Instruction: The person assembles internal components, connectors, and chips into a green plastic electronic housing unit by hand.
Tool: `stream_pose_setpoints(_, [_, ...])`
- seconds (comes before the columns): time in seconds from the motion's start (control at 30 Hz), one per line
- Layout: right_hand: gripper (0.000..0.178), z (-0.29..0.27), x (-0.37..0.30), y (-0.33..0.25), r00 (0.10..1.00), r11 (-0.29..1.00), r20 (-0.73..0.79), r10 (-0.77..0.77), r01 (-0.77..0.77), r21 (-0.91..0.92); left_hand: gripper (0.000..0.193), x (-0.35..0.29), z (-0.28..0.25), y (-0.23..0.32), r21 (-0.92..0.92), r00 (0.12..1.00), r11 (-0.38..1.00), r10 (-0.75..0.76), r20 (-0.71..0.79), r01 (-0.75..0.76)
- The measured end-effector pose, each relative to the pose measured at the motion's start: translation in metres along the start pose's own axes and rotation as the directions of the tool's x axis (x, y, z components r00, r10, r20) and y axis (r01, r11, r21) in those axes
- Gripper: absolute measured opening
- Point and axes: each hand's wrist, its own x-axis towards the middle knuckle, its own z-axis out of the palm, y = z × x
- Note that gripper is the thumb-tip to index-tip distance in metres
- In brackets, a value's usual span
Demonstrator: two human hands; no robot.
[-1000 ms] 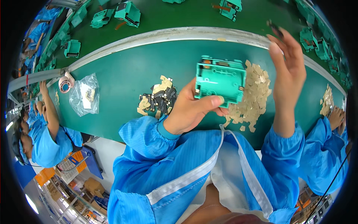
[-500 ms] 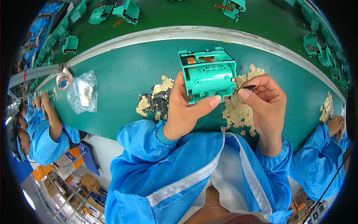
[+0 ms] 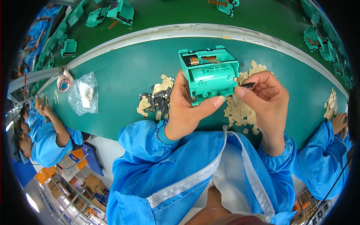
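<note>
My left hand (image 3: 186,115) grips a green plastic housing (image 3: 214,79) above the table, its thumb lying along the lower front edge. The housing has a rounded middle, a black-edged frame on top and an orange-brown strip inside. Close to the housing's right side, my right hand (image 3: 267,102) pinches a small thin black piece (image 3: 248,85) between thumb and fingers. Whether that piece touches the housing I cannot tell. Below and behind the right hand lies a heap of beige paper scraps (image 3: 240,112). Left of my left hand, flat black pieces (image 3: 162,100) lie mixed with more beige scraps.
On the green table (image 3: 120,75) at left are a clear plastic bag (image 3: 83,95) and a tape roll (image 3: 63,85). Beyond a pale rail (image 3: 168,33), several green housings (image 3: 120,12) stand on a darker green surface. Co-workers in blue sit left (image 3: 50,142) and right (image 3: 318,161).
Housings beyond the rail have shifted slightly left and up in the picture. The black piece has tilted a little in my right fingers; both hands keep nearly the same place.
</note>
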Motion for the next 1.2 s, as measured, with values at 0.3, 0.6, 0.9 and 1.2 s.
stream_pose_setpoints(0.3, [0.018,0.000,0.001,0.000,0.999,0.995,-0.003,-0.032,0.031,-0.097,0.060,-0.001,0.003,0.003,0.049,0.998,0.997,0.060,-0.006,-0.059])
stream_pose_setpoints(0.6, [0.012,-0.009,0.007,0.003,0.960,0.959,0.241,0.141,-0.193,0.206,0.046,0.001,-0.005,0.004,-0.287,0.982,0.943,-0.133,0.136,0.168])
stream_pose_setpoints(0.9, [0.011,0.001,-0.002,0.001,0.986,0.958,0.156,0.064,-0.104,0.267,0.044,0.002,-0.009,-0.003,-0.483,0.938,0.810,-0.231,0.259,0.333])
stream_pose_setpoints(1.2, [0.007,0.010,-0.007,0.008,0.984,0.981,0.014,-0.176,0.174,0.080,0.042,0.000,-0.011,-0.011,-0.674,0.902,0.601,-0.276,0.330,0.431])
